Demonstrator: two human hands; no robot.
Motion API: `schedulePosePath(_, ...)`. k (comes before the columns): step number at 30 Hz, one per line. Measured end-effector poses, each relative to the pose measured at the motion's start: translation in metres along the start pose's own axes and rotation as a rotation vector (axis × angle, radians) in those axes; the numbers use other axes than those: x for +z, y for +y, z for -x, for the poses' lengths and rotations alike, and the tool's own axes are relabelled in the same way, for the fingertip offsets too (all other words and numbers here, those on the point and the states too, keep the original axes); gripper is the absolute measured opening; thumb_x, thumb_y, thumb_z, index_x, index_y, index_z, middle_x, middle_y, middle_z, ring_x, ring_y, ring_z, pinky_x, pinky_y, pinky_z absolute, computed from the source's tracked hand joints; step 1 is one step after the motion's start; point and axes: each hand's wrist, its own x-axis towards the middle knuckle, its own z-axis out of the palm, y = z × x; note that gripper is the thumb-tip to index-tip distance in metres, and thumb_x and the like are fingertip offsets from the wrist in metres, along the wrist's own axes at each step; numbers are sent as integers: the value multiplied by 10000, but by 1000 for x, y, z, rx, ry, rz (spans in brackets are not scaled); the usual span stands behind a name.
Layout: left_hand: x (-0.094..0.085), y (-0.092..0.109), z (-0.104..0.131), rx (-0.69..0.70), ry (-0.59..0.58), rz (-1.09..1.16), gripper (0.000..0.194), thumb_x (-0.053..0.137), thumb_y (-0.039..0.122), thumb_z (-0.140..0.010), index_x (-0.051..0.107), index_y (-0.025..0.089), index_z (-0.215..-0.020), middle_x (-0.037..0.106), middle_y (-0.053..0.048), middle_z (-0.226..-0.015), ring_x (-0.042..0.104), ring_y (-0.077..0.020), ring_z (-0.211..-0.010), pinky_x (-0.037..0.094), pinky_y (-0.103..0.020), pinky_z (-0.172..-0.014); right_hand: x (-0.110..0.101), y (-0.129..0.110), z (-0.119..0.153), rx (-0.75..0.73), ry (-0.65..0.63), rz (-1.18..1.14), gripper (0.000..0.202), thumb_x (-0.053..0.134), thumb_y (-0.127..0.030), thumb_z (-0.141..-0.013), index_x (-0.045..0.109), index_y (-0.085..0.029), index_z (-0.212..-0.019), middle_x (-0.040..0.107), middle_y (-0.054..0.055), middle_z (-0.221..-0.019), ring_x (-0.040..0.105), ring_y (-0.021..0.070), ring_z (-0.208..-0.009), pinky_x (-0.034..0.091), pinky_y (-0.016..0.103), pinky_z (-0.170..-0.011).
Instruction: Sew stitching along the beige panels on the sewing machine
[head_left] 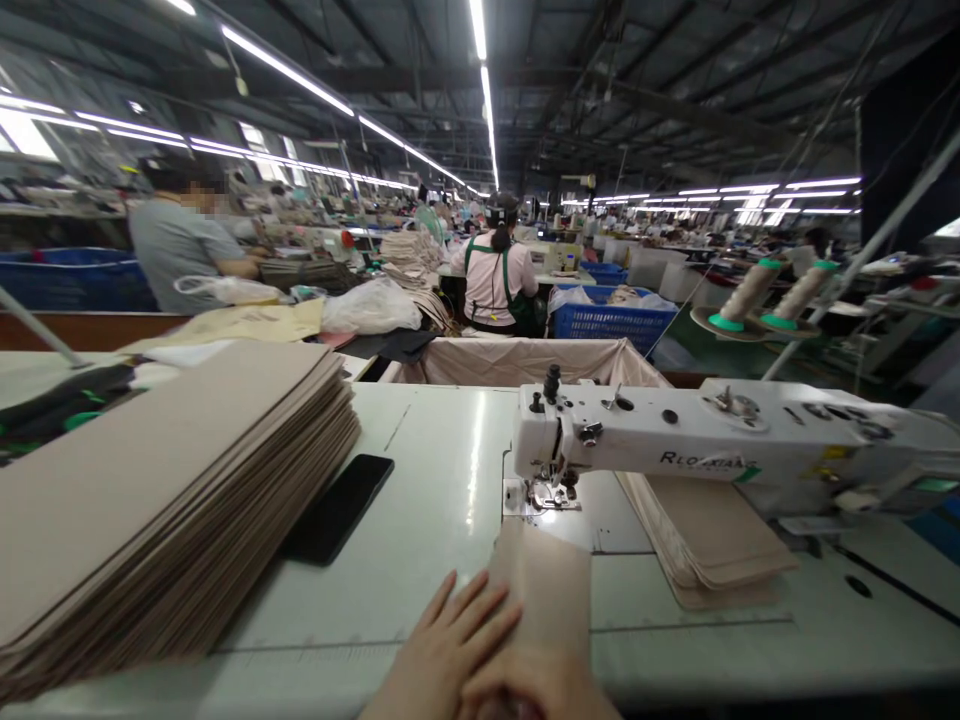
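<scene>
A beige fabric panel (551, 590) lies flat on the sewing table, its far end just short of the presser foot (556, 497) of a white sewing machine (637, 435). My left hand (454, 645) rests on the left edge of the panel, fingers spread. At the near end, partly cut off by the bottom of the view, my right hand (544, 688) is curled over the panel, its fingers bent in. What its fingertips grip is partly hidden and a little blurred.
A tall stack of beige panels (172, 480) stands at left, a black phone (341, 508) beside it. More panels (712, 530) lie under the machine arm. Thread cones (750, 295) stand at right. Past the table edge is a cloth-lined bin (517, 360); a person (496, 265) sits beyond.
</scene>
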Motion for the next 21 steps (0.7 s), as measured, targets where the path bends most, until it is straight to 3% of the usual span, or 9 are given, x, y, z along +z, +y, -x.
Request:
schedulePosePath(2,-5,-9,13,-138,54,-63,622,493,168,-909,306,331,-1479,355,15,-1517,301,-284,-1400,229,-553,-1146,-5,30,-14,112,51,38,317,472,-248,-965,535,-300,-1271,662,-2,-1201,627,144,-1056,506,264,-891)
schedulePosePath(4,-12,-12,18,-204,72,-85,654,449,72,-866,329,288,-1471,345,6,-1522,275,-264,-1413,220,-545,-1156,-10,59,-28,241,96,187,465,495,-162,-925,452,-306,-1365,578,12,-1342,598,168,-1131,480,298,-954)
schedulePosePath(8,-21,-10,8,-129,-12,-62,672,437,92,-892,236,280,-1506,297,23,-1543,254,-237,-1422,228,-514,-1164,-16,94,-41,272,44,311,651,524,-75,-834,380,-331,-1415,435,-21,-1467,603,226,-1132,530,375,-893)
schedulePosePath(13,-16,-18,-9,-191,-15,-82,608,453,418,-977,179,340,-1514,333,23,-1527,336,-265,-1383,268,-549,-1135,-13,104,-29,290,61,341,628,473,-57,-825,408,-308,-1397,446,-36,-1460,553,213,-1199,507,387,-940)
schedulePosePath(17,-12,-28,-19,-276,46,-100,595,467,409,-970,219,345,-1507,388,5,-1497,363,-271,-1362,283,-535,-1130,-7,108,-23,305,77,373,631,451,-55,-837,378,-302,-1413,447,-37,-1460,534,196,-1217,497,374,-954)
schedulePosePath(21,-13,-32,-31,-251,65,-73,595,486,399,-962,237,354,-1500,352,9,-1518,327,-272,-1383,245,-535,-1146,-6,109,-24,315,65,402,622,441,-89,-875,341,-355,-1428,436,-54,-1464,594,197,-1130,531,364,-883)
